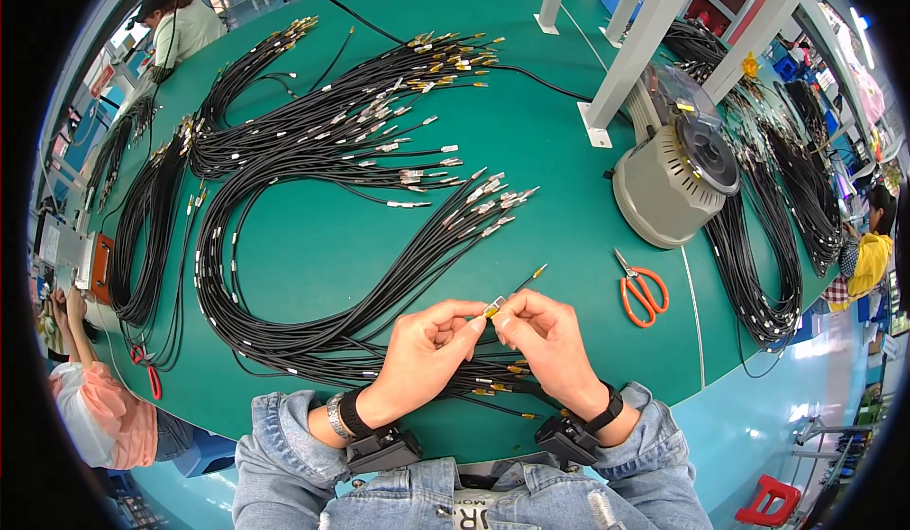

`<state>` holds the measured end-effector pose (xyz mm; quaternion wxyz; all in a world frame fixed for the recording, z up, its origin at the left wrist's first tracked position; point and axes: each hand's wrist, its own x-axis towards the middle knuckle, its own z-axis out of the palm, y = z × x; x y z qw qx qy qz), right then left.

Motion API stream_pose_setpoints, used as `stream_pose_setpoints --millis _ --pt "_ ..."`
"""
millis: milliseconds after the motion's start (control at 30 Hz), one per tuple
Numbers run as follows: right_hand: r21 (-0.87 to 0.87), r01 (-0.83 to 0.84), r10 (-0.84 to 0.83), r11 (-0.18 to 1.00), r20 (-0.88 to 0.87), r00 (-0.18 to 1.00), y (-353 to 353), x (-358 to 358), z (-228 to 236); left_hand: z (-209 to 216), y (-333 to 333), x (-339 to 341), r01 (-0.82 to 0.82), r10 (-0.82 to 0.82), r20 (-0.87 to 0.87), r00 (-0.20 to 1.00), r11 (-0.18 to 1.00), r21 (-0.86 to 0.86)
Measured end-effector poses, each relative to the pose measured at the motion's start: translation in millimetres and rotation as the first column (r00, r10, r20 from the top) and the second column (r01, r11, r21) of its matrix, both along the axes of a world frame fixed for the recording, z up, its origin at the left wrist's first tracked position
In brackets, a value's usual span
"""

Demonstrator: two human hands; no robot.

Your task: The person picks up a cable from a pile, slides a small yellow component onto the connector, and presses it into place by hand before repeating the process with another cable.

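Both my hands meet over the near edge of the green table, pinching one black cable close to its end. A yellow sleeve and a small white label (494,308) show between the fingertips. My left hand (428,348) grips from the left, thumb against forefinger. My right hand (544,337) pinches from the right. Beyond the fingers sticks out a thin cable end with a yellow tip (539,271). Under and beside my hands runs a bundle of black cables (313,333), with yellow-marked ends (488,387) below them. Exactly what each fingertip presses is partly hidden.
Red-handled scissors (644,293) lie right of my hands. Behind them stands a grey rounded machine (671,189) near white metal posts (645,42). More cable bundles (351,99) cover the table's left and back; others (758,274) hang over its right edge. Co-workers (109,411) sit around.
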<state>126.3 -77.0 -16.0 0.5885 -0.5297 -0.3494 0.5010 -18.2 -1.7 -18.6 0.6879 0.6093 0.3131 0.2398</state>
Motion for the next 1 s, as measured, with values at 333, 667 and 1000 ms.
stream_pose_setpoints --millis 333,667,1000 --pt "-0.012 -0.005 0.004 1.0 -0.004 1.0 0.0 -0.3 -2.5 3.5 -0.4 -0.1 0.008 -0.008 -0.015 1.0 1.0 0.004" --pt "-0.003 0.001 -0.001 1.0 0.052 0.999 0.8 -2.3 -4.0 3.2 -0.5 0.7 0.009 -0.008 -0.012 1.0 1.0 0.008" --pt "-0.116 -0.049 0.053 0.992 0.037 0.998 3.6 -1.2 -1.8 7.7 11.1 -3.4 0.024 -0.005 0.078 0.997 0.968 -0.251"
